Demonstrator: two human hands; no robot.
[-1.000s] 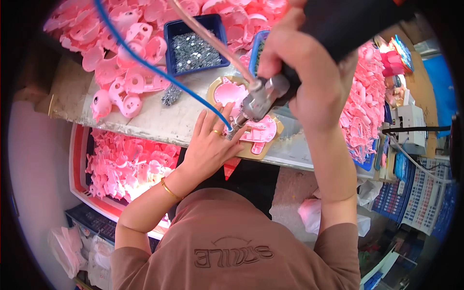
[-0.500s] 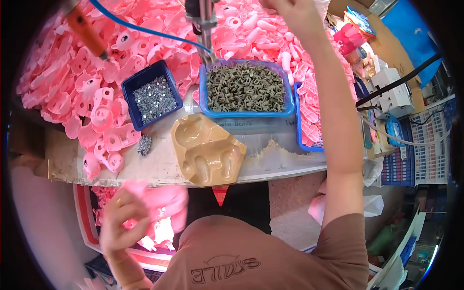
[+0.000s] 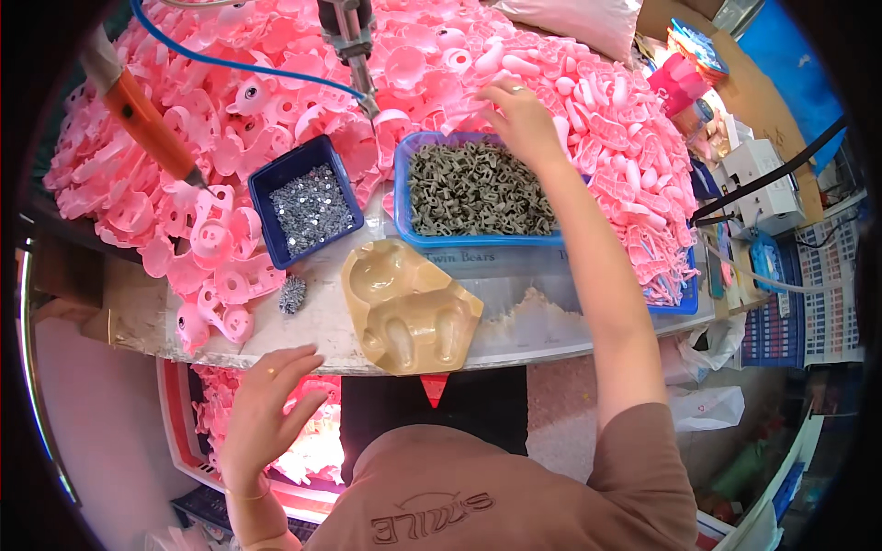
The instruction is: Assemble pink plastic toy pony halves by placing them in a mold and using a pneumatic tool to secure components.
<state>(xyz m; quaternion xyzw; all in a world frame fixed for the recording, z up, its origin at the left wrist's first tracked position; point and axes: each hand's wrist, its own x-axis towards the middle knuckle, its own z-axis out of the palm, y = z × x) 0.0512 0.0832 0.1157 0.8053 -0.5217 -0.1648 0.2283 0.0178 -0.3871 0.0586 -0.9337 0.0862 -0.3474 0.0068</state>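
My left hand (image 3: 267, 409) hovers above a bin of pink parts (image 3: 209, 399) below the table edge, fingers apart and holding nothing. My right hand (image 3: 525, 121) reaches over the back right of a blue tray (image 3: 487, 241) filled with small dark grey-green pieces (image 3: 478, 188). Its fingers are closed on a blurred pink plastic part (image 3: 467, 117), whose exact shape I cannot make out. A tan moulded fixture (image 3: 413, 317) with hollows lies near the table's front edge. Beside it stands a dark blue tray of screws (image 3: 306, 207).
A large heap of pink plastic shells (image 3: 165, 129) covers the back of the table. An orange screwdriver (image 3: 152, 129) hangs at the left, a metal tool (image 3: 354, 46) with a blue hose above the middle. A small screw clump (image 3: 292, 294) sits near the fixture. Another pink-filled blue tray (image 3: 678, 298) stands right.
My left hand has let go of the blurred pink part over the bin and opened. My right hand has come from the heap at the back toward the grey-green pieces. The view has shifted slightly.
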